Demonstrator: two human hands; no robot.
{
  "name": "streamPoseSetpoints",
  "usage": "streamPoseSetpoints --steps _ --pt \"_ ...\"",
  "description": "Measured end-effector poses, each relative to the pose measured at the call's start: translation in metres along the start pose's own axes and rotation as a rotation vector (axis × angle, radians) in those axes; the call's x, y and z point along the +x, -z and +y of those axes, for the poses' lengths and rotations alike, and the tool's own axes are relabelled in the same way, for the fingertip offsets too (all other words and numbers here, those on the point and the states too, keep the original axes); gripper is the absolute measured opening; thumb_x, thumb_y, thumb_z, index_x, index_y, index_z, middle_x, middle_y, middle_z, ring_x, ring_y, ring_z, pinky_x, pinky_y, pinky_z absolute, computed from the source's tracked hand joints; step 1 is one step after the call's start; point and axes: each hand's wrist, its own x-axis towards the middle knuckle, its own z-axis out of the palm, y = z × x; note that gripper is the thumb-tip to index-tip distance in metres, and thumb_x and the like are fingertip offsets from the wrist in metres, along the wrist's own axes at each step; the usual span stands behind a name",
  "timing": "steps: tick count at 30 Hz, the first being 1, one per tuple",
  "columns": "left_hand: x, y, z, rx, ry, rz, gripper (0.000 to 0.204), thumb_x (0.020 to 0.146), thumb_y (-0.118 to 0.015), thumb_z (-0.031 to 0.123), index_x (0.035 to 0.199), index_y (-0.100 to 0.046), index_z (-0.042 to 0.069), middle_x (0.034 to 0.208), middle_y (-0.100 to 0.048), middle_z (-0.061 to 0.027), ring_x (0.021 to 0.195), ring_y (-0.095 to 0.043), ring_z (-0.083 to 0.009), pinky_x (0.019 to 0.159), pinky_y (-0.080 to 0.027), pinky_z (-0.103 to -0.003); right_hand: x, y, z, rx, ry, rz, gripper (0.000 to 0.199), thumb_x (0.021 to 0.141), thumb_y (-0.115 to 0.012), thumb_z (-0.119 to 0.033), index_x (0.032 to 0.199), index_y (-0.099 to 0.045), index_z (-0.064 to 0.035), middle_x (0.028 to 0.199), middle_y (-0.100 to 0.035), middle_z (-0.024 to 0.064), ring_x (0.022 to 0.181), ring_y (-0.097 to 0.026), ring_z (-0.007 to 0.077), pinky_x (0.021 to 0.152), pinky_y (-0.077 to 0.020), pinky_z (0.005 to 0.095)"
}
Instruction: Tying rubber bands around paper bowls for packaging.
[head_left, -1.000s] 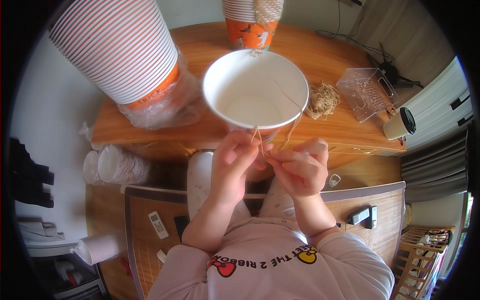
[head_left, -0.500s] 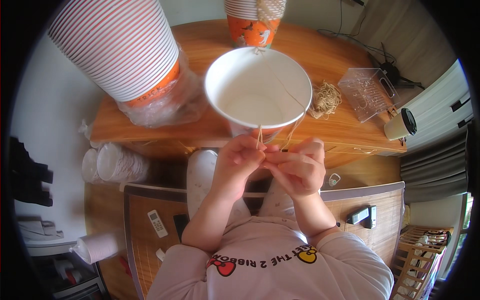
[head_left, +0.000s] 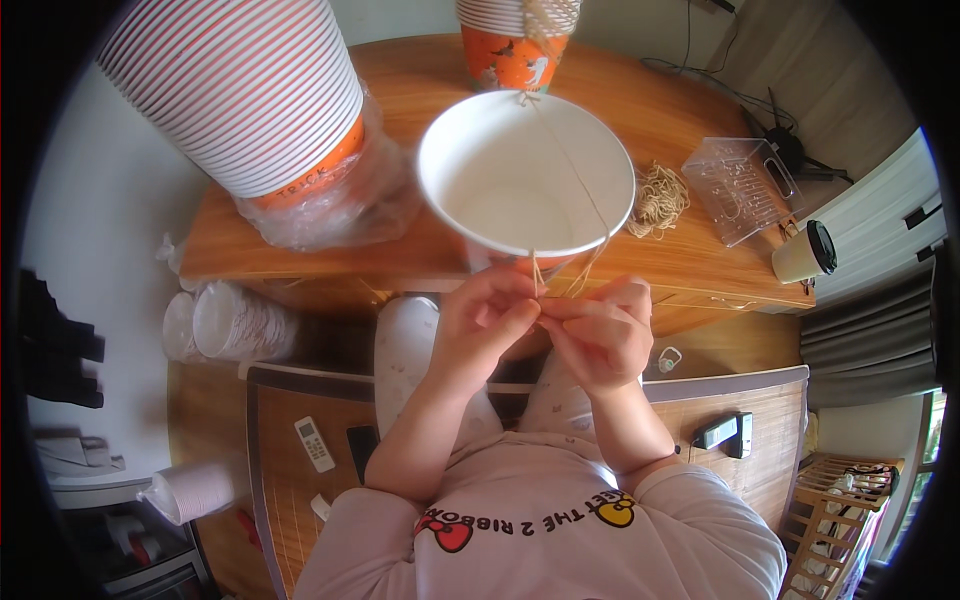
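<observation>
A white-lined paper bucket (head_left: 500, 185) stands at the front edge of the wooden table with its mouth tilted toward me. Thin tan string (head_left: 570, 155) is knotted at its far rim, crosses the opening, and comes out over the right side. At the near rim the string passes down to my fingers. My left hand (head_left: 485, 315) pinches it just below the rim. Close beside it, my right hand (head_left: 605, 335) is closed, thumb and fingers pinching the string too. The fingertips nearly meet; the exact loop between them is hard to make out.
A tall stack of paper buckets (head_left: 245, 100) in plastic wrap stands left, a second stack of orange buckets (head_left: 515, 55) behind. To the right are a heap of string (head_left: 660, 200), a clear plastic box (head_left: 745, 190) and a lidded cup (head_left: 803, 250). A remote (head_left: 315, 445) lies on the bench.
The bucket and table appear slightly farther right in view. My fingertips have shifted a little on the string near the rim, and both hands keep their pinch.
</observation>
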Motion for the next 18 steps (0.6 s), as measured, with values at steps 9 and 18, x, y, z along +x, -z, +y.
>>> streamPoseSetpoints --steps 9,18 --pt "-0.004 -0.004 -0.004 0.099 -0.106 -0.050 0.014 0.093 -0.066 0.007 0.102 -0.057 0.001 0.099 -0.061 -0.0052 0.091 -0.059 -0.0108 0.082 -0.049 -0.026 -0.001 -0.003 -0.002 0.210 -0.174 0.044 0.031 0.069 -0.083 -0.004 0.088 -0.060 -0.0134 0.090 -0.075 -0.0021 0.073 -0.046 0.0161 0.066 -0.0361 0.0281" --pt "-0.008 -0.005 0.016 0.546 -0.558 0.054 0.011 0.092 -0.062 0.000 0.101 -0.056 -0.003 0.099 -0.061 -0.0095 0.089 -0.057 -0.0146 0.081 -0.046 -0.027 0.038 -0.003 -0.018 0.090 0.005 0.003 0.032 0.070 -0.086 -0.013 0.089 -0.060 -0.0147 0.090 -0.073 -0.0037 0.076 -0.048 0.0144 0.067 -0.0353 0.0277"
